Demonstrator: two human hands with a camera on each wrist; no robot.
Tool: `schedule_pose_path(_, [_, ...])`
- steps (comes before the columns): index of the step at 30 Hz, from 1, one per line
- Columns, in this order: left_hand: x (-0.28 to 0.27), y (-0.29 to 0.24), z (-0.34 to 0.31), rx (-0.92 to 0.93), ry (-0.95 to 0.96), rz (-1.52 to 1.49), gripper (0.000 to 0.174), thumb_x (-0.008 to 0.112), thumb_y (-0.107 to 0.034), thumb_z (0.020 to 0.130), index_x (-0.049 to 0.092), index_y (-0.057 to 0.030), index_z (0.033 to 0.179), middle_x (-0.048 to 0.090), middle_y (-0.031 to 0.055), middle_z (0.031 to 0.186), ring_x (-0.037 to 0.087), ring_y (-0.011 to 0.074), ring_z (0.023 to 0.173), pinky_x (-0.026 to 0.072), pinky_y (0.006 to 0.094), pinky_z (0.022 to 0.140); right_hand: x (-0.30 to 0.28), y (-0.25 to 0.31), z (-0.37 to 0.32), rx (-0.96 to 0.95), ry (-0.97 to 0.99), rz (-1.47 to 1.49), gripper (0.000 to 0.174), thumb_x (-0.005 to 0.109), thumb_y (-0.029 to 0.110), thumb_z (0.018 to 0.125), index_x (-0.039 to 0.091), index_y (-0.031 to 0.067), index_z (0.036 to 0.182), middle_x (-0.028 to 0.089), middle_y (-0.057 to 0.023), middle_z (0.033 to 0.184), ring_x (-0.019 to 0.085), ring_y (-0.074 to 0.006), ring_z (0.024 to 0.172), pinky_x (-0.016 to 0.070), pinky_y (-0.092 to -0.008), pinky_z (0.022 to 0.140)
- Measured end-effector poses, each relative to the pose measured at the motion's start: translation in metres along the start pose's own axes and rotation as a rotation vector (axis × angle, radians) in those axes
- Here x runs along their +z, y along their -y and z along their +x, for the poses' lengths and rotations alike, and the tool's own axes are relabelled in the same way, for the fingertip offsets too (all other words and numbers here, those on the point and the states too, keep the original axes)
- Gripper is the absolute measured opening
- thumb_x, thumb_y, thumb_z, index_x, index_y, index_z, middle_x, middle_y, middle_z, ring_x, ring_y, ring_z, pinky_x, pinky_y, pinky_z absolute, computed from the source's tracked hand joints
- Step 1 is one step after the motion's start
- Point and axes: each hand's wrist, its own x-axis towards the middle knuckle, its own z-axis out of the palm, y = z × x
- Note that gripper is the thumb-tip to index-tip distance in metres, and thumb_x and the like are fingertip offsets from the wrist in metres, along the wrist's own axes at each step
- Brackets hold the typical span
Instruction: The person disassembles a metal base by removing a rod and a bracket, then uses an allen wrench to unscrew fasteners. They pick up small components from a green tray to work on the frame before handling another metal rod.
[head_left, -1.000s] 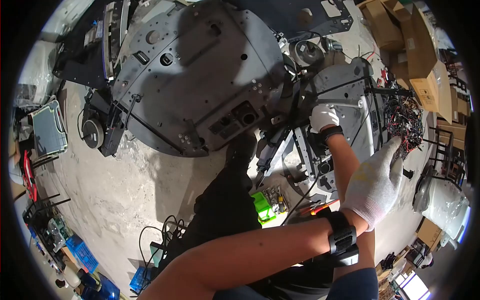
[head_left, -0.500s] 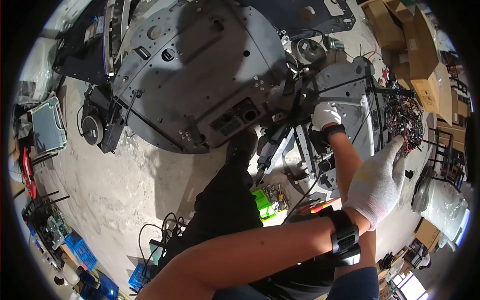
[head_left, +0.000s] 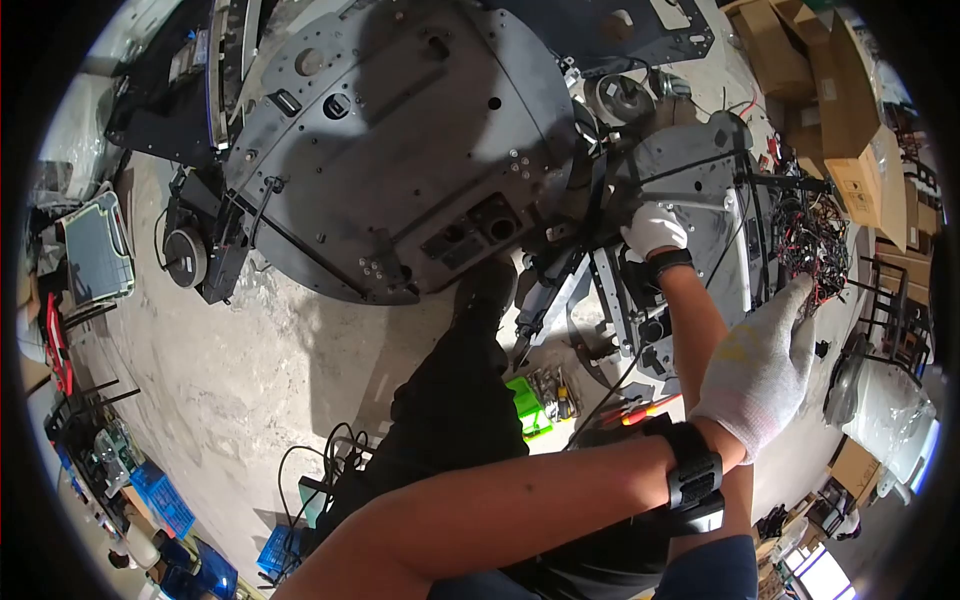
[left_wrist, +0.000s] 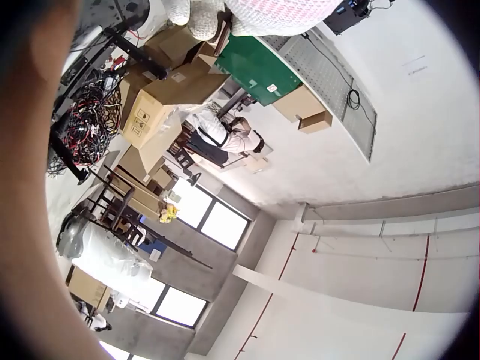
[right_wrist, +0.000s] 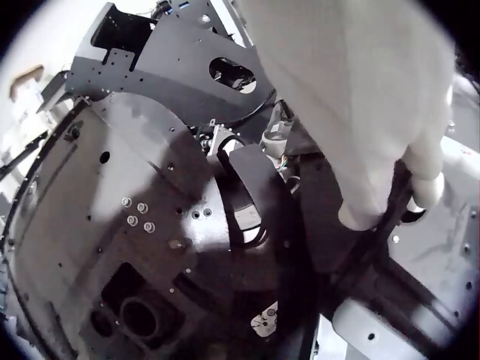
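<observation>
My right hand [head_left: 652, 228], in a white glove, reaches out to a grey metal chassis [head_left: 700, 165]. In the right wrist view its fingers [right_wrist: 360, 214] curl round a black bar [right_wrist: 375, 247] on that chassis. Beside it lies a big round grey plate [head_left: 400, 150] with holes and screws [right_wrist: 135, 214]. My left hand [head_left: 770, 350], also gloved, is stretched out flat with straight fingers towards a tangle of red and black wires [head_left: 812, 240]. Whether the fingertips touch the wires I cannot tell. In the left wrist view the glove [left_wrist: 262, 11] shows only at the top edge, with the wires [left_wrist: 79, 131] to the left.
Cardboard boxes [head_left: 835, 100] are stacked at the far right. My black-clad leg [head_left: 450, 400] stands on concrete floor, with a green box [head_left: 525, 410] and red-handled tools [head_left: 640, 412] near it. A grey case [head_left: 95, 255] and blue crates [head_left: 165, 505] lie at the left.
Both hands have shifted slightly to the right. The right hand stays on the chassis, and the left hand stays flat near the wires.
</observation>
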Motion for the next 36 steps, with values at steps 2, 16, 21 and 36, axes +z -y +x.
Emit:
schedule_pose_path(2, [0.002,0.001,0.000,-0.010,0.006,-0.049,0.033,0.051,-0.012,0.085,0.049,-0.0004,0.116,0.057,0.0196,0.107,0.056,0.0326,0.097,0.0439,0.0359,0.085,-0.015,0.003,-0.015,-0.026,-0.068,-0.004,0.032,0.060,0.031,0.077,0.065,0.0031,0.093,0.061,-0.0175,0.101,0.058,-0.0327,0.095,0.0454,-0.0399,0.083])
schedule_pose_path(16, [0.005,-0.002,-0.001,0.028,-0.042,0.028,0.033,0.050,-0.013,0.085,0.049,-0.0012,0.116,0.059,0.0191,0.104,0.057,0.0325,0.094,0.0448,0.0368,0.083,-0.013,0.001,-0.011,-0.031,-0.054,-0.018,0.032,0.059,0.031,0.078,0.064,0.0038,0.094,0.061,-0.0176,0.099,0.058,-0.0327,0.096,0.0456,-0.0410,0.083])
schedule_pose_path(21, [0.003,0.002,0.000,0.005,-0.014,-0.031,0.034,0.050,-0.013,0.085,0.048,-0.0010,0.116,0.059,0.0192,0.104,0.057,0.0327,0.094,0.0448,0.0371,0.083,0.000,0.002,0.004,-0.063,-0.033,-0.087,0.032,0.060,0.032,0.077,0.064,0.0038,0.093,0.061,-0.0184,0.099,0.058,-0.0331,0.095,0.0463,-0.0416,0.082])
schedule_pose_path(36, [0.005,0.002,-0.001,0.020,-0.034,-0.038,0.033,0.050,-0.011,0.084,0.049,-0.0014,0.116,0.058,0.0199,0.104,0.057,0.0330,0.094,0.0450,0.0374,0.082,-0.009,0.003,-0.002,-0.043,-0.004,-0.052,0.034,0.059,0.034,0.078,0.064,0.0038,0.094,0.062,-0.0178,0.098,0.058,-0.0341,0.095,0.0463,-0.0411,0.082])
